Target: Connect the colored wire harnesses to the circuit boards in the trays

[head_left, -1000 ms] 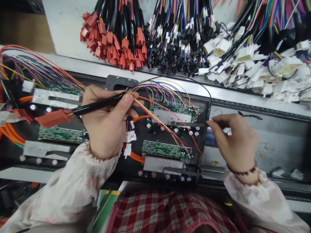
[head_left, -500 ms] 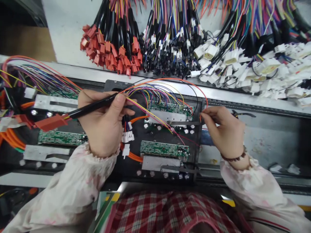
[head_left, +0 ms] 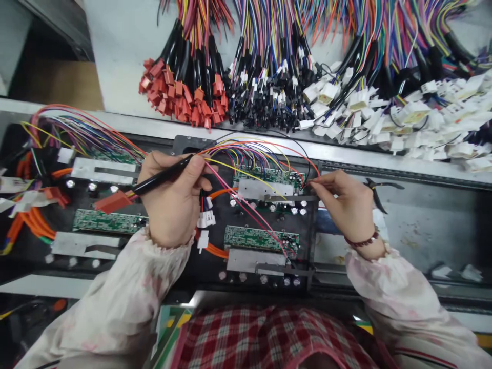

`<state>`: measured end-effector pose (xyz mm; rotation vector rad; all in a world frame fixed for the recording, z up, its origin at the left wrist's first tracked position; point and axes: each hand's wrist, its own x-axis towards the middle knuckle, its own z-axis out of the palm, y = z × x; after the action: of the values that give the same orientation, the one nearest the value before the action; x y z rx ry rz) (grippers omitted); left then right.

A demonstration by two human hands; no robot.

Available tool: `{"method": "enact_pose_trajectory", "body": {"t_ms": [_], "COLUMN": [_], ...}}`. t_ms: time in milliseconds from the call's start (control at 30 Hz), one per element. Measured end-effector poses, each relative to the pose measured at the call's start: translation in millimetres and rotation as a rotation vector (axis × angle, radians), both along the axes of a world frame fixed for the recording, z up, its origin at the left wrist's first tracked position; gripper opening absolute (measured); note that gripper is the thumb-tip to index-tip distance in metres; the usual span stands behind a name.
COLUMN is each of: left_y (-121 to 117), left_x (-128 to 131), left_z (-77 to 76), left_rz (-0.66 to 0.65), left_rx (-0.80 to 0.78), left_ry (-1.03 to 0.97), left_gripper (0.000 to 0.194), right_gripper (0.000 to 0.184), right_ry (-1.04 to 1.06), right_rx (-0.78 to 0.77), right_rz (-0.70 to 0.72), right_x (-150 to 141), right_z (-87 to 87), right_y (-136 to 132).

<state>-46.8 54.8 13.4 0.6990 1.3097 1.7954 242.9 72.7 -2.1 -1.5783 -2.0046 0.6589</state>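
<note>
My left hand (head_left: 175, 192) grips a wire harness by its black sleeve (head_left: 163, 175), a red connector (head_left: 113, 202) hanging from the sleeve's lower left end. Loose pink and yellow wires (head_left: 240, 200) run out past my thumb toward the right. Between thumb and forefinger, my right hand (head_left: 340, 202) pinches the end of an orange-red wire (head_left: 303, 152) that arches over from the left hand. The pinched tip is hidden by the fingers. Just left of the right fingertips lies the upper green circuit board (head_left: 269, 177), with many coloured wires along its top edge. A second circuit board (head_left: 261, 238) sits below.
Bundles with red connectors (head_left: 184, 100), black connectors (head_left: 269, 97) and white connectors (head_left: 400, 113) lie along the back. Cutters (head_left: 376, 192) rest right of my right hand. More wired boards (head_left: 103, 169) are at left, with orange cables (head_left: 34, 225).
My right hand has moved slightly left and closer to the upper board with the orange-red wire. The left hand still holds the harness. The camera view has shifted a little.
</note>
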Motion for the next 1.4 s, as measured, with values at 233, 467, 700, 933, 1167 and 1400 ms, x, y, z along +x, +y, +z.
{"method": "enact_pose_trajectory", "body": {"t_ms": [233,467,700,933,1167,1400], "left_y": [2,-1,-5,-4,-4,-6], "left_x": [0,0,0,-4,-8,-10], "left_z": [1.8,-2.1,3.0,1.9,1.8,4.4], "left_rz": [0.010,-0.043,-0.048,-0.046,-0.068,-0.086], "left_rx": [-0.025,-0.025,-0.065,0.062,0.084,0.067], "left_ry": [0.066,0.136,0.121,0.103,0.102,0.049], "left_gripper": [0.048,0.043,0.042,0.038,0.038,0.037], "right_gripper": [0.013,0.021,0.015,0.009,0.010,0.009], "right_ry": [-0.017,-0.269,-0.065,0.019,0.011,-0.023], "right_rx": [-0.056,0.132,0.126,0.095,0.093,0.112], "right_rz": [0.020,0.038,0.317,0.369,0.380,0.388], "right_x": [4,-27,-94,-116,-117,-118], "right_z": [-0.1,39.8,46.4,22.5,12.1,8.3], "right_y": [4,-1,11,24,21,22]}}
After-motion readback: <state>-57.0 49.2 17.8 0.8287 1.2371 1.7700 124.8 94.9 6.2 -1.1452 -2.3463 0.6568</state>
